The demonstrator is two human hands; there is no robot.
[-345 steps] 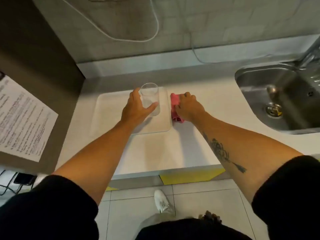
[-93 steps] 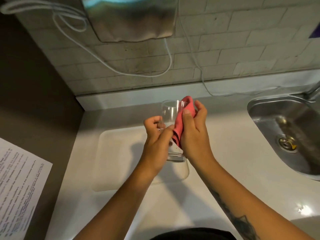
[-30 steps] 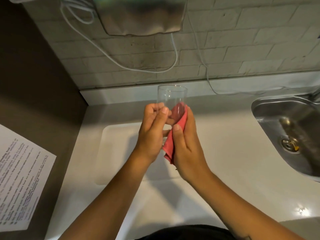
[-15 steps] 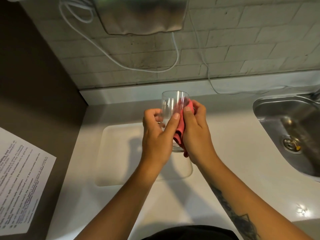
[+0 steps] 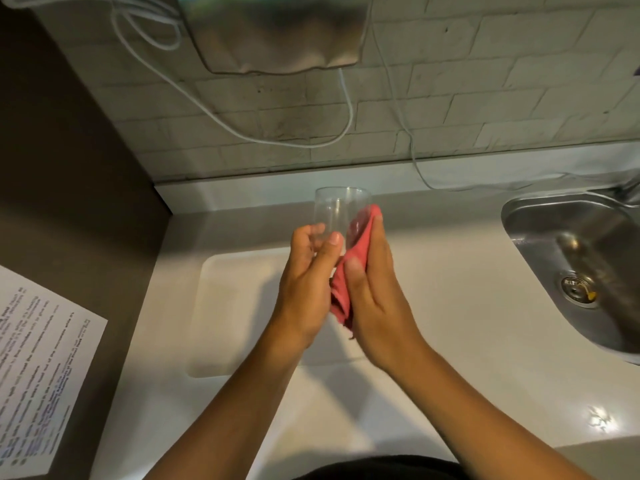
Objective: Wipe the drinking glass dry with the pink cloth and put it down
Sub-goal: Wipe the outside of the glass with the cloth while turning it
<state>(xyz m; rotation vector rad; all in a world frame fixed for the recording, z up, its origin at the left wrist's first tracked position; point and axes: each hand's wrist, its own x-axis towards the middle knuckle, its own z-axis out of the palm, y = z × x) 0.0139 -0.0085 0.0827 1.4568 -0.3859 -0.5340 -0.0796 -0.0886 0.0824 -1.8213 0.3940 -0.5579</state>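
Observation:
A clear drinking glass (image 5: 337, 211) is held upright in the air above the white counter, its rim toward the wall. My left hand (image 5: 306, 289) grips its lower part, thumb and fingers around it. My right hand (image 5: 375, 296) presses the pink cloth (image 5: 349, 268) flat against the glass's right side. The cloth runs from near the rim down between my two palms. The base of the glass is hidden behind my hands.
A shallow white tray (image 5: 228, 306) lies on the counter (image 5: 450, 306) under my hands. A steel sink (image 5: 581, 265) is at the right. White cables (image 5: 346, 109) hang on the brick wall. A printed sheet (image 5: 38, 379) sits on the dark surface at left.
My right hand has slid the cloth down and flattened against the glass, fingers straighter than half a second ago. The glass stays lifted above the tray in my left hand.

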